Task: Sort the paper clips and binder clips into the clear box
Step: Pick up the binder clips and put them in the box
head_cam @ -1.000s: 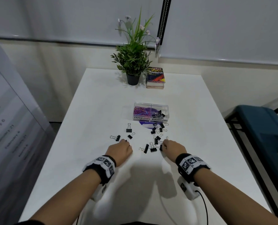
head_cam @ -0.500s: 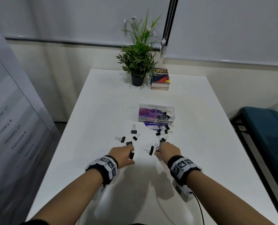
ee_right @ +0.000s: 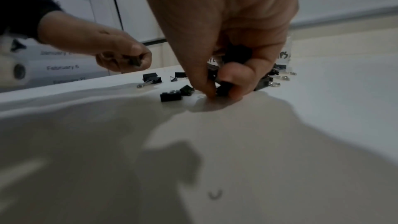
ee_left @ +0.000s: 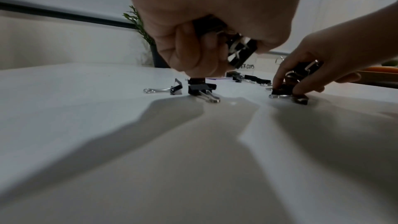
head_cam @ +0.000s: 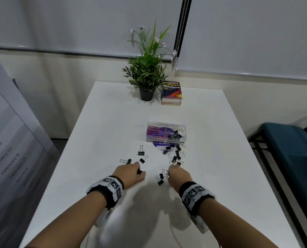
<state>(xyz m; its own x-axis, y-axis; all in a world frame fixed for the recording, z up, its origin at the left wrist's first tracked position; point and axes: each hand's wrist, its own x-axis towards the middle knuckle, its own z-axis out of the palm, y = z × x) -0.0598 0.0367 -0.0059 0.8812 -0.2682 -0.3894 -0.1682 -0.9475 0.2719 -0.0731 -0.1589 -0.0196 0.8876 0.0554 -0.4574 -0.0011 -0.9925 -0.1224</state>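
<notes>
A clear box (head_cam: 167, 132) stands mid-table; its left half holds pink and purple paper clips (head_cam: 154, 131), its right half black binder clips (head_cam: 175, 135). More black binder clips (head_cam: 174, 154) lie scattered in front of it. My left hand (head_cam: 132, 173) (ee_left: 206, 47) is curled round black binder clips (ee_left: 241, 52), just above two loose ones (ee_left: 200, 88). My right hand (head_cam: 177, 174) (ee_right: 224, 89) keeps several clips in its palm and pinches another binder clip (ee_right: 224, 89) on the table with thumb and fingertips.
A potted plant (head_cam: 146, 76) and a thesaurus book (head_cam: 172, 93) stand at the table's far end. A blue chair (head_cam: 288, 149) is off the right edge. A calendar banner (head_cam: 7, 149) hangs at the left. A purple lid (head_cam: 158, 144) lies under the box's front.
Both hands have moved forward a little among the loose clips. The left hand has gathered a clip from the table; the right hand has shifted onto another clip.
</notes>
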